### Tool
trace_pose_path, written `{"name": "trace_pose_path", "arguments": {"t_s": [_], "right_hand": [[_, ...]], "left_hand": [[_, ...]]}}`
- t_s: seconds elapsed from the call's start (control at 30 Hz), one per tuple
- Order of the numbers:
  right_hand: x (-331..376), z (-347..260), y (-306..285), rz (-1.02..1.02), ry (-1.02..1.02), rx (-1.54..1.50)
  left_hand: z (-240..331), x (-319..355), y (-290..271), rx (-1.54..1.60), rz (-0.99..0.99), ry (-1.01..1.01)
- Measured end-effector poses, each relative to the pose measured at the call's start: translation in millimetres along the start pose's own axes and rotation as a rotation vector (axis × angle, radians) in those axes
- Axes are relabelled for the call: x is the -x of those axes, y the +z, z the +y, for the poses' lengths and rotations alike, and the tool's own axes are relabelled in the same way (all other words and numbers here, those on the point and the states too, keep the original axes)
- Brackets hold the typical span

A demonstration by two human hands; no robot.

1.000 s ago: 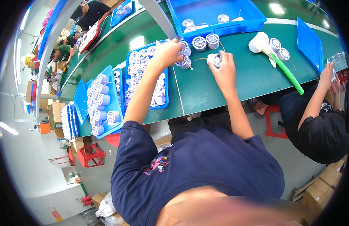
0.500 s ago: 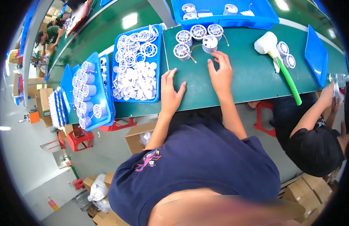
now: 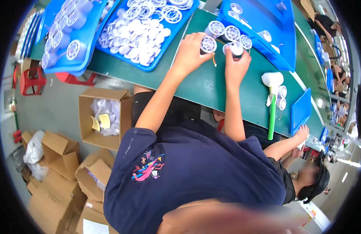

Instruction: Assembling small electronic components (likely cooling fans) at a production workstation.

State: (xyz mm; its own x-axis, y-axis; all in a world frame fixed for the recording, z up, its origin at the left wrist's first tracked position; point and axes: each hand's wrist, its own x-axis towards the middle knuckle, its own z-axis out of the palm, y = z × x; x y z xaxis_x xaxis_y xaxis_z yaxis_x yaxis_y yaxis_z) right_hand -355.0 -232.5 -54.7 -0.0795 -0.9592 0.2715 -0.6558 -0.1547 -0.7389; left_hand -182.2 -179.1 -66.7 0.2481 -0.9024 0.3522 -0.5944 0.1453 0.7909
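White ribbed plastic spool (image 3: 208, 44) pinched in left hand (image 3: 189, 54); right hand (image 3: 235, 64) gripping another round spool (image 3: 235, 48).

Person, seen from above.

- Shirt (image 3: 196, 171): dark navy T-shirt, short sleeves, loose fit; the fabric creases across the back and shoulders.
- Print (image 3: 147, 168): small multicoloured graphic on the shirt near the left sleeve, mostly pink and magenta with touches of teal and yellow; shape too small to make out.
- Left sleeve (image 3: 135, 142): ends above the elbow, with faint pale streaks by the hem.
- Forearms: bare, no sleeves past the upper arm.
- Left hand (image 3: 190, 52), right hand (image 3: 235, 64): bare, no gloves; no rings, watch or wristband can be seen.
- Lower garment: dark, only a strip visible under the desk edge.
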Motion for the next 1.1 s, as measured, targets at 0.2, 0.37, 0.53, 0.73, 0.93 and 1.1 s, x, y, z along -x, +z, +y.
{"name": "trace_pose_path", "arguments": {"t_s": [0.2,0.37,0.53,0.73,0.93,1.1], "right_hand": [[5,26,3,0.094,-0.027,-0.32],[18,19,-9,0.067,0.021,-0.535],[13,30,-36,-0.108,0.124,-0.218],[-29,-1,-57,-0.301,-0.087,0.237],[-18,-14,-35,-0.082,-0.322,0.487],[28,-29,-28,0.17,-0.539,0.345]], "left_hand": [[10,54,1,-0.036,0.068,0.097],[6,62,-13,0.139,-0.046,0.104],[0,66,-21,0.031,-0.093,0.125],[-5,66,-34,0.192,-0.147,0.182],[3,83,-33,0.06,-0.054,0.018],[0,83,-35,0.163,-0.072,0.085]]}}
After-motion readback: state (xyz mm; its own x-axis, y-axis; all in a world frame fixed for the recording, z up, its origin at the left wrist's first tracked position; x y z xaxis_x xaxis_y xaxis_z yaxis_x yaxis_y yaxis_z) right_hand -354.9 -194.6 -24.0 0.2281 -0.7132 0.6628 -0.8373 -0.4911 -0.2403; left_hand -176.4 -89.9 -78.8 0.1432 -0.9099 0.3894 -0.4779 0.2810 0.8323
